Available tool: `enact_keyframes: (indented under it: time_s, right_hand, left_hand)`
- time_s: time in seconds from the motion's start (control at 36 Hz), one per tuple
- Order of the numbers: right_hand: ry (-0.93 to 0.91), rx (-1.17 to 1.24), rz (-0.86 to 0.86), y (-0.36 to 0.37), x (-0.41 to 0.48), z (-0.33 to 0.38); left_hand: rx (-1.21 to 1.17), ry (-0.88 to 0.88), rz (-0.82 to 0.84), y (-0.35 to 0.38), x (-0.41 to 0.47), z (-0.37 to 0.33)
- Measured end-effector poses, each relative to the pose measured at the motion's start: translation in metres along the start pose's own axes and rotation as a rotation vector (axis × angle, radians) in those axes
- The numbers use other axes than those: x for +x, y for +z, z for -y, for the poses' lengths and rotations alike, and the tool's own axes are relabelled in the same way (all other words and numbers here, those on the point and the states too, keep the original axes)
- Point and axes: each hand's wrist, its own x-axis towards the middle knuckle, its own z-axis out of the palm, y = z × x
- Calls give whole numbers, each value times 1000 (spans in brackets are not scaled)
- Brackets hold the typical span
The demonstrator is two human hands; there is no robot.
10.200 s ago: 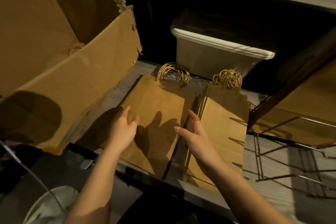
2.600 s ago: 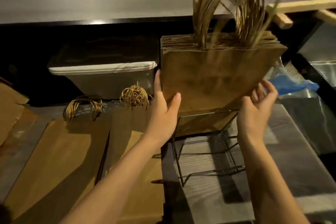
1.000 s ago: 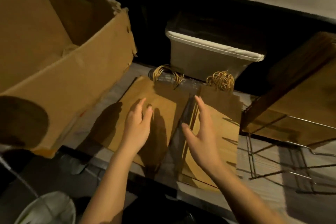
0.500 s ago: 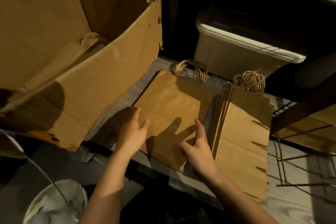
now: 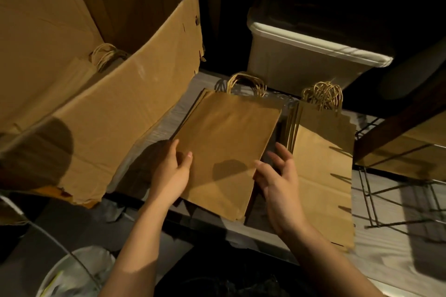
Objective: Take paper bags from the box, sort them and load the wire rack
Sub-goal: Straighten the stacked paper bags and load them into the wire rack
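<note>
Two flat stacks of brown paper bags with twine handles lie on the counter: a left stack point(image 5: 229, 132) and a right stack point(image 5: 323, 164). My left hand point(image 5: 172, 173) holds the left stack's left edge, thumb on top. My right hand point(image 5: 280, 185) is spread at that stack's right edge, with its thumb at the paper. The big cardboard box point(image 5: 108, 108) stands at the left with more bag handles point(image 5: 106, 54) showing inside. The wire rack point(image 5: 398, 222) stands at the right, with a bundle of bags point(image 5: 415, 152) leaning in it.
A white plastic bin point(image 5: 301, 60) stands behind the stacks under a dark shelf. A wire-rimmed container with a pale liner point(image 5: 72, 272) sits low at the left, below the counter's front edge.
The bundle held up over the rack 2.6 s ago now stands in the rack. Both hands have come back to the left stack and closed in on its two side edges.
</note>
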Motion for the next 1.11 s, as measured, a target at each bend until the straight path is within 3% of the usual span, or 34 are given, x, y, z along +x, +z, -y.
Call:
enact_keyframes:
  time_s: [0.11, 0.25, 0.39, 0.56, 0.67, 0.94, 1.11]
  right_hand:
    - [124, -71, 248, 1, -3, 5]
    - [-17, -163, 414, -11, -8, 21]
    - [-142, -177, 488, -45, -11, 50]
    - [-229, -290, 452, -104, -8, 81]
    - [-267, -293, 381, -139, -6, 100]
    - [-484, -194, 162, -203, -3, 139]
    - [-733, -299, -76, -227, -2, 156]
  left_hand:
    - [3, -5, 15, 2, -2, -3]
    - [-52, 15, 12, 7, -13, -10]
    - [-214, 72, -112, 21, -29, -25]
    - [-679, -51, -55, 54, -42, -47]
    - [-857, -25, -92, 80, -56, -70]
    - [-1003, 337, -3, 116, -99, -138]
    - [-1004, 550, 6, 131, -114, -175]
